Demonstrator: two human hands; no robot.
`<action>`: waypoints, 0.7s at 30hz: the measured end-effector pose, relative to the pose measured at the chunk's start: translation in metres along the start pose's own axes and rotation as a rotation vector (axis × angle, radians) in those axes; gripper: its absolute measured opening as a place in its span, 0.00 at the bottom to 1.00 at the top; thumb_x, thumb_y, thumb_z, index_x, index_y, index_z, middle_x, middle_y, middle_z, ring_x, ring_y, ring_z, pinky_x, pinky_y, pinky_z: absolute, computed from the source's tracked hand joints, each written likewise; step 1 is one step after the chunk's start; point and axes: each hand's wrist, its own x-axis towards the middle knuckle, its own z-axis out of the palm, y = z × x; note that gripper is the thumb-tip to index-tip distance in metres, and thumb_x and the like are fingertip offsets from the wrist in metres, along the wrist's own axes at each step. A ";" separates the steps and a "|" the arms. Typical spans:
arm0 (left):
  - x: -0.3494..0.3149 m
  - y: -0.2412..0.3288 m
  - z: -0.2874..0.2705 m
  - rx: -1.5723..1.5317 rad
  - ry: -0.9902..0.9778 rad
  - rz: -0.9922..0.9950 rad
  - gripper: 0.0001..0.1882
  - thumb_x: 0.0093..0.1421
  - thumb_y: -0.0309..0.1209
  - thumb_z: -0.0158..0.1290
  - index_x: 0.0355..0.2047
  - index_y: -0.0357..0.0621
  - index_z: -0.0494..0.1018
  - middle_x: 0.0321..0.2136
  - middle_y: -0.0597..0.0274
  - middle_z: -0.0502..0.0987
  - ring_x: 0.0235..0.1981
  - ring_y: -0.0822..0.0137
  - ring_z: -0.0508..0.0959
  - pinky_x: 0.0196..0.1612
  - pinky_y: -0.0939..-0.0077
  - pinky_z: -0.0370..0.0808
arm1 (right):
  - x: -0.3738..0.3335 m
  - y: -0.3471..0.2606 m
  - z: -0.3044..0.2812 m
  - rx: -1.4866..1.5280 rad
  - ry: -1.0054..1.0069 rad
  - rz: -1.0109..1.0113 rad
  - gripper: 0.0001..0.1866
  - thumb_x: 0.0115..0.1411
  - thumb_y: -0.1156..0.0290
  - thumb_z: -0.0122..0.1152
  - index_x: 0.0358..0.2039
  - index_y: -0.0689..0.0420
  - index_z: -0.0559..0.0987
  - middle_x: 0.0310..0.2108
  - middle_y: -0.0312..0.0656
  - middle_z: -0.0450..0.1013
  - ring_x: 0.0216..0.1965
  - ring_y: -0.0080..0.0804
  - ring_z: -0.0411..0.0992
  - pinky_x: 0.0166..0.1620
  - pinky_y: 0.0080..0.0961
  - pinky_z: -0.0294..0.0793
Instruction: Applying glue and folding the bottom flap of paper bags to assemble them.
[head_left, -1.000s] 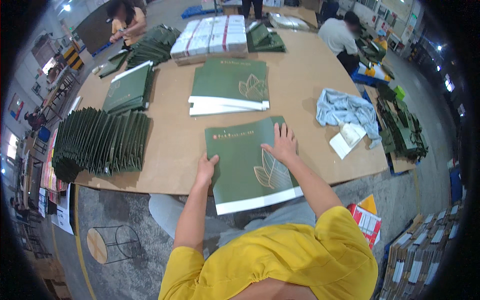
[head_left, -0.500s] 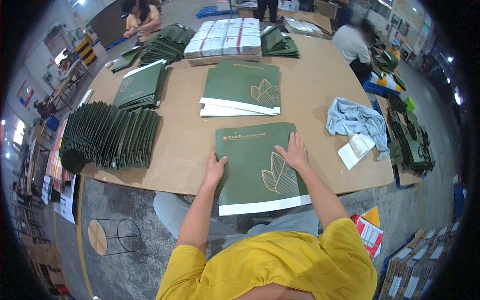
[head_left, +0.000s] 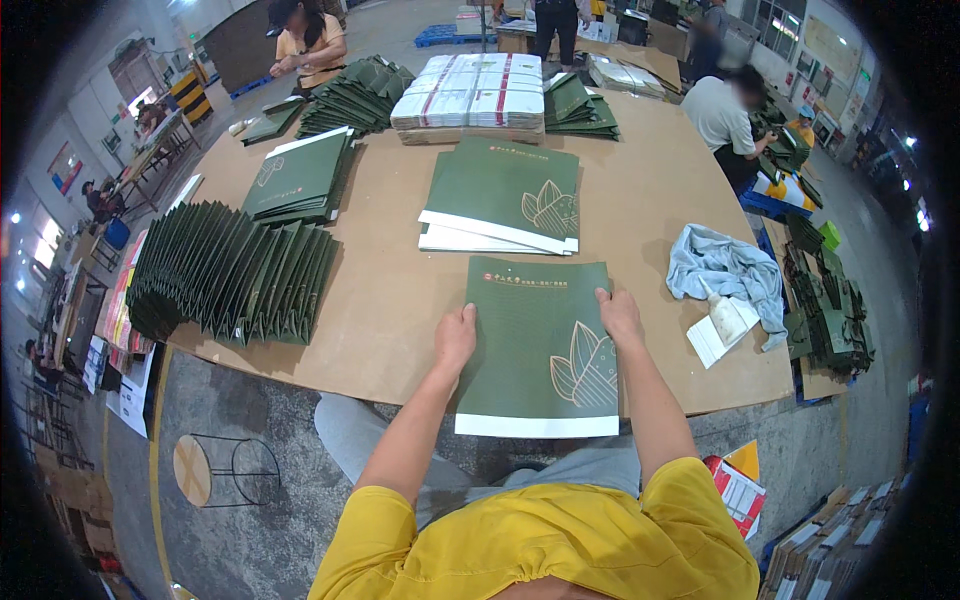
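Green printed paper bag blank (head_left: 515, 350), gold leaf motif, white band along the near end: lies between the two hands, on the table's near edge, white end jutting past it toward the lap.

Left hand (head_left: 456, 338) pinches the blank's left edge, thumb on the margin; its fingertips are hidden. Right hand (head_left: 621, 316) pinches the opposite edge a little higher, thumb over the rim, fingers outside and partly hidden.

Handling, by judgement: light, thin, springy card; smooth face probably slides easily; corners would crease under hard pressure. Best hold: both long sides, flat thumbs, clear of the white band.

Surface: brown board tabletop (head_left: 380, 340), flat, matt. Straight beyond the hands, a stack of matching blanks (head_left: 505, 190); left of the left hand, a fanned row of folded green bags (head_left: 235, 275). Right of the right hand, a pale blue cloth (head_left: 715, 260) and white squeeze bottle (head_left: 727, 318).

Room: workshop, grey concrete floor (head_left: 290, 540), round-topped stool (head_left: 193, 470) below left of the left hand; co-workers far ahead, both sides.
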 end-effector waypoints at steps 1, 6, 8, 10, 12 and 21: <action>0.000 -0.001 0.004 0.002 -0.014 -0.003 0.23 0.63 0.42 0.40 0.30 0.33 0.74 0.28 0.37 0.74 0.33 0.41 0.75 0.38 0.51 0.70 | -0.002 0.005 0.004 -0.008 0.084 -0.004 0.24 0.56 0.53 0.53 0.33 0.65 0.78 0.35 0.60 0.73 0.41 0.55 0.72 0.45 0.46 0.69; 0.000 -0.003 0.011 -0.241 -0.044 -0.127 0.20 0.63 0.40 0.42 0.29 0.32 0.73 0.25 0.37 0.74 0.30 0.44 0.76 0.36 0.57 0.71 | 0.009 0.011 0.013 -0.010 0.116 -0.053 0.20 0.55 0.56 0.54 0.35 0.63 0.77 0.34 0.57 0.74 0.40 0.55 0.72 0.45 0.47 0.69; 0.005 -0.018 0.011 -0.194 -0.040 -0.089 0.17 0.62 0.37 0.44 0.32 0.33 0.73 0.25 0.39 0.74 0.30 0.45 0.76 0.37 0.59 0.71 | 0.007 0.002 0.009 -0.012 0.063 -0.049 0.19 0.55 0.58 0.55 0.36 0.62 0.76 0.32 0.59 0.74 0.39 0.56 0.72 0.44 0.46 0.70; 0.012 -0.015 0.013 -0.156 -0.028 -0.026 0.14 0.61 0.35 0.46 0.35 0.33 0.72 0.25 0.41 0.75 0.30 0.47 0.76 0.37 0.60 0.72 | 0.015 0.004 0.013 -0.025 0.069 -0.007 0.18 0.55 0.60 0.55 0.40 0.61 0.75 0.34 0.59 0.73 0.39 0.56 0.72 0.44 0.45 0.70; 0.014 -0.012 0.009 -0.249 -0.085 -0.079 0.14 0.58 0.29 0.48 0.44 0.35 0.69 0.31 0.43 0.76 0.35 0.49 0.77 0.40 0.61 0.72 | 0.010 0.003 0.018 -0.030 0.065 0.011 0.19 0.54 0.63 0.56 0.44 0.59 0.74 0.35 0.59 0.73 0.40 0.56 0.72 0.43 0.45 0.71; 0.044 0.018 0.003 0.110 -0.307 0.011 0.20 0.57 0.33 0.47 0.46 0.32 0.66 0.41 0.40 0.74 0.45 0.43 0.73 0.48 0.56 0.68 | 0.022 0.011 0.015 -0.278 0.012 -0.237 0.30 0.53 0.71 0.51 0.57 0.60 0.59 0.41 0.53 0.69 0.44 0.52 0.69 0.46 0.45 0.70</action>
